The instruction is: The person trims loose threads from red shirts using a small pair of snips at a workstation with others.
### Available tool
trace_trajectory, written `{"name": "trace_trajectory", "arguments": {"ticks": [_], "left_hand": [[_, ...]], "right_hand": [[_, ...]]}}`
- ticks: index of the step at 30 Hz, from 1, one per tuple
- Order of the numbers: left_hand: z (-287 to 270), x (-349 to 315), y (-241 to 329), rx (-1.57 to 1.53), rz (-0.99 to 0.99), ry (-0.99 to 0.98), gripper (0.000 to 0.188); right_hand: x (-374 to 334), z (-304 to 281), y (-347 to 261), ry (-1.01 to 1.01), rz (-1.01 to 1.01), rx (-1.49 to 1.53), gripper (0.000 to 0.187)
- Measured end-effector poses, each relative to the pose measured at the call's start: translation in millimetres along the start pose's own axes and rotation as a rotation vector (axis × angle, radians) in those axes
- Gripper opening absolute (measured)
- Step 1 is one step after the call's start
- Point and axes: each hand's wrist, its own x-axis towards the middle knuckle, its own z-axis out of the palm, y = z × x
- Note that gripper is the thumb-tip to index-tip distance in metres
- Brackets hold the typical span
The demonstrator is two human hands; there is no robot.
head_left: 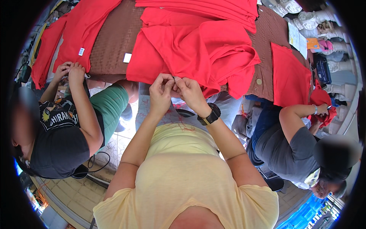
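A large red cloth garment (183,47) lies rumpled in front of me, its near edge hanging over the table's front. At that edge my left hand (161,91) is closed in a pinch on the cloth. Close against it, my right hand (190,93) is closed too, wearing a black wristwatch (209,114). Between the fingertips shows a small dark thing (174,77), too small to name; my fingers hide most of what they grip. Loose red threads (185,126) lie on my lap.
A brown textured cloth (110,38) covers the table, with folded red garments (206,9) stacked at the back. One person (57,126) handles red cloth on the left, another (289,133) on the right. White balusters (339,66) stand at the far right.
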Motion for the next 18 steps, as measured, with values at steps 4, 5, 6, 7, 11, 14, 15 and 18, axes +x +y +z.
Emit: {"name": "trace_trajectory", "arguments": {"ticks": [4,5,6,7,11,14,15,18], "left_hand": [[0,0,-1,-0.006,0.023,-0.015,0.006],[0,0,0,0.003,0.033,-0.019,0.006],[2,0,-1,-0.032,0.033,0.02,0.006],[5,0,-3,-0.066,0.033,0.058,0.006],[5,1,-4,-0.095,-0.039,0.079,0.006],[7,0,-3,-0.146,-0.041,0.087,0.007],[9,0,-4,-0.151,-0.048,0.09,0.007],[15,1,-2,-0.164,-0.072,0.125,0.008]], "right_hand": [[1,-1,2,-0.024,-0.016,-0.019,0.048],[3,-4,6,-0.061,-0.012,-0.044,0.049],[4,-7,9,-0.099,-0.008,-0.069,0.05],[2,-9,11,-0.109,-0.012,-0.019,0.052],[-10,-14,-9,0.014,0.05,0.053,0.05],[-9,-9,-12,0.244,-0.058,0.029,0.038],[-8,-4,-10,0.323,-0.129,0.024,0.034],[-1,6,-1,0.426,-0.34,0.061,0.025]]}}
